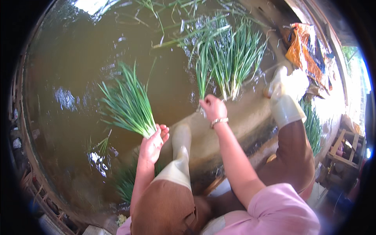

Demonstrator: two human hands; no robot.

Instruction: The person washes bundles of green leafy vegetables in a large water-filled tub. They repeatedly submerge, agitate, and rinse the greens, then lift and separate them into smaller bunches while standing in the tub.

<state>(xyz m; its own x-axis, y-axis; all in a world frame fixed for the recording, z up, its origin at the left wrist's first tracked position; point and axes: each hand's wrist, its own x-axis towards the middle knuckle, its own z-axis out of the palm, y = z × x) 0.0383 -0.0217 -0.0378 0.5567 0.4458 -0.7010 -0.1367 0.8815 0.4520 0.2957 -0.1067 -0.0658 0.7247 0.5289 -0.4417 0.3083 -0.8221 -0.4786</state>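
Observation:
My left hand (153,144) holds a bunch of long green leafy stalks (132,102), like garlic chives or spring onions, by its pale stem ends. The leaves fan up and left above brown water. To the right, my right hand (213,108) pinches the base of a thin bundle of the same stalks (202,70); its fingertips partly hide the stem ends. Just beyond that hand, larger bunches of stalks (235,58) lie with their pale ends on the basin's sloping edge (235,114) and their leaves in the water. A bracelet or watch circles my right wrist.
Murky water (79,53) fills the walled basin, with loose stalks (188,32) floating at the far side. My pale rubber boots (180,141) rest at the edge. More greens (312,126) lie beyond my right leg. An orange plastic sheet (305,53) and a wooden crate (345,147) stand right.

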